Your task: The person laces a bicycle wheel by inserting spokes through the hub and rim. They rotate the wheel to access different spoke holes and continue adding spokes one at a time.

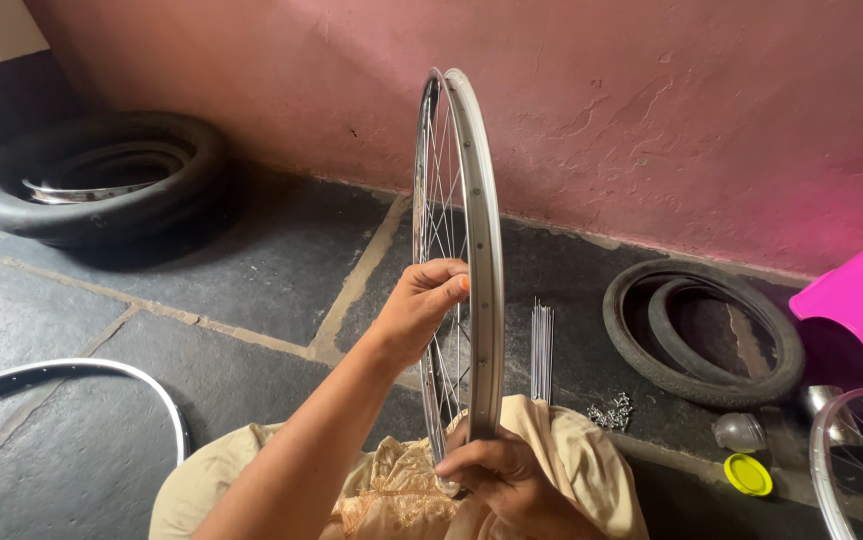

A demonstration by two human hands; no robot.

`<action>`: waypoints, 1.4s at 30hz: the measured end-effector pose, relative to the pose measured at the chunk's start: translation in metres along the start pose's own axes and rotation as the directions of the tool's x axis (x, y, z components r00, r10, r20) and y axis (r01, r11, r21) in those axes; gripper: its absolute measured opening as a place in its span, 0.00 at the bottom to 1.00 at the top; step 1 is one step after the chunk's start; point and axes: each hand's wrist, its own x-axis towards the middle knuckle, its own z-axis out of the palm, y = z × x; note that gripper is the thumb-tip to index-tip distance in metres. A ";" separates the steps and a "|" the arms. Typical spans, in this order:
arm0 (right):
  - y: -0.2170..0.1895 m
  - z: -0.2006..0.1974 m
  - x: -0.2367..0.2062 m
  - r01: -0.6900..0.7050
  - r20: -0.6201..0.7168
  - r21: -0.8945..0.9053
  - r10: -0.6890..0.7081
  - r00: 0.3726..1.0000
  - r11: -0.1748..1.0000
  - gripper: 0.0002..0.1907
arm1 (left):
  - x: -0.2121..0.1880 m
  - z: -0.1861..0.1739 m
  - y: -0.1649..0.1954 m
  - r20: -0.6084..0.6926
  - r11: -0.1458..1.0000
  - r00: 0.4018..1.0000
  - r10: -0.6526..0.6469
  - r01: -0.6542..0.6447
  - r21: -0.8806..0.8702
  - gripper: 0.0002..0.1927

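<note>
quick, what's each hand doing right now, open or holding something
Left hand: closed on the spokes of the upright bicycle wheel rim.
Right hand: closed around the bottom of the same rim, steadying it on the lap.

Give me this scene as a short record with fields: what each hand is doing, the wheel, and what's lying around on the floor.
left hand: reaches among the spokes of the wheel rim
right hand: grips the rim's lower edge at the lap
wheel rim: silver, spoked, upright, edge-on to the camera
loose spokes: bundle on the floor, right of the rim
tyres: black, flat on the floor by the pink wall
yellow lid: on the floor, right
</note>
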 end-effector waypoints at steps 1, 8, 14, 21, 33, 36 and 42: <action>-0.001 0.000 -0.001 0.015 0.002 -0.014 -0.015 1.000 1.000 0.13 | -0.002 0.001 -0.001 0.022 0.998 0.999 -0.030 0.031 -0.047 0.11; -0.001 -0.012 -0.009 0.076 0.144 -0.013 -0.074 0.987 0.997 0.11 | -0.030 0.008 0.001 0.026 0.989 0.998 -0.062 0.065 -0.136 0.10; 0.005 -0.014 -0.005 -0.022 0.109 0.046 0.017 0.994 0.999 0.10 | -0.021 0.007 0.008 -0.038 0.986 0.999 -0.024 0.017 -0.164 0.12; 0.002 -0.003 -0.008 -0.086 0.080 0.060 0.081 0.993 0.994 0.08 | -0.013 0.013 0.014 -0.150 0.989 0.987 -0.058 0.037 -0.142 0.11; 0.000 -0.006 -0.012 -0.050 0.066 0.041 0.047 0.997 0.998 0.09 | -0.024 0.022 0.007 -0.085 0.992 0.994 -0.070 0.060 -0.114 0.08; 0.005 0.002 -0.014 -0.076 -0.048 0.003 0.076 0.996 0.997 0.09 | -0.030 0.024 0.006 -0.045 0.992 0.999 0.002 -0.008 -0.129 0.05; 0.016 0.031 0.011 0.052 -0.297 -0.274 -0.136 0.945 0.960 0.10 | -0.034 0.019 0.018 -0.237 0.984 0.961 0.142 -0.111 0.142 0.05</action>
